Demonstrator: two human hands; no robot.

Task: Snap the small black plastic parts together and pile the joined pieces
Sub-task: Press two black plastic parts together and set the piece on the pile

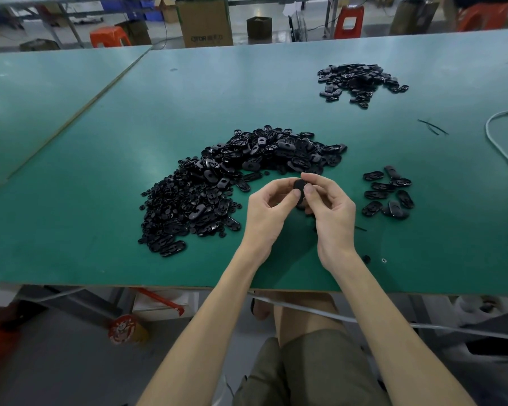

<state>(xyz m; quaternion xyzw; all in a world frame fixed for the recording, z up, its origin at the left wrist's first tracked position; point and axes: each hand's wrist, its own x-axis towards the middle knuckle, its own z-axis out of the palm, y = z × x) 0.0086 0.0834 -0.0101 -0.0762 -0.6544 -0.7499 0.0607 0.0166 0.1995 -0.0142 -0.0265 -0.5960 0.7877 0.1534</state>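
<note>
Both my hands meet above the green table (pixel 100 200), just in front of the big heap of loose black parts (pixel 232 177). My left hand (pixel 272 210) and my right hand (pixel 330 212) pinch one small black plastic part (pixel 299 186) between thumbs and fingertips; most of it is hidden by my fingers. A small group of black oval pieces (pixel 389 191) lies just right of my right hand. Another pile of black pieces (pixel 361 82) sits far back on the right.
A white cable (pixel 499 148) loops along the table's right edge. Thin black strips (pixel 431 126) lie near it. A tiny black piece (pixel 366 259) rests by my right wrist. Cardboard boxes (pixel 204 23) and orange stools (pixel 109 36) stand behind the table.
</note>
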